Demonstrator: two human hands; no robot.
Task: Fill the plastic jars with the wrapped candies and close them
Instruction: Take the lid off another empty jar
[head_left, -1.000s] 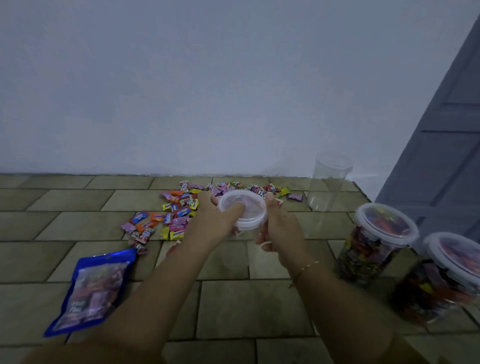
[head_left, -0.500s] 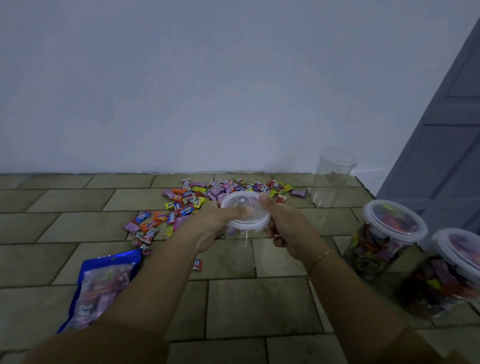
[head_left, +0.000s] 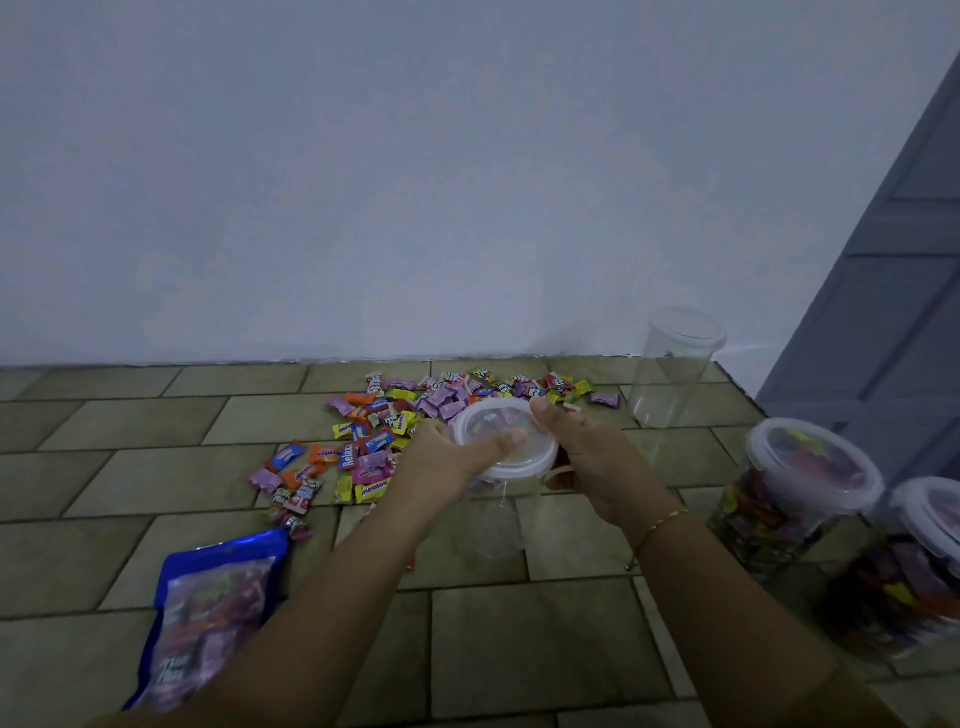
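Observation:
An empty clear plastic jar (head_left: 498, 525) stands upright on the tiled floor with its white lid (head_left: 498, 441) on top. My left hand (head_left: 457, 457) grips the lid from the left, thumb lying across it. On the right side my right hand (head_left: 587, 452) holds the lid's rim, fingertips on top. A pile of wrapped candies (head_left: 395, 431) lies scattered just behind and to the left of the jar. Two lidded jars filled with candies stand at the right, the nearer-to-me one (head_left: 904, 577) and one beyond it (head_left: 784, 499).
A second empty jar (head_left: 670, 369) with a lid on stands at the back right by the white wall. A blue candy bag (head_left: 208, 618) lies on the floor at the lower left. A grey door (head_left: 893, 270) closes off the right side.
The jar has gone from tilted toward me to upright on the floor. Both hands have stayed on its lid and shifted slightly right and down.

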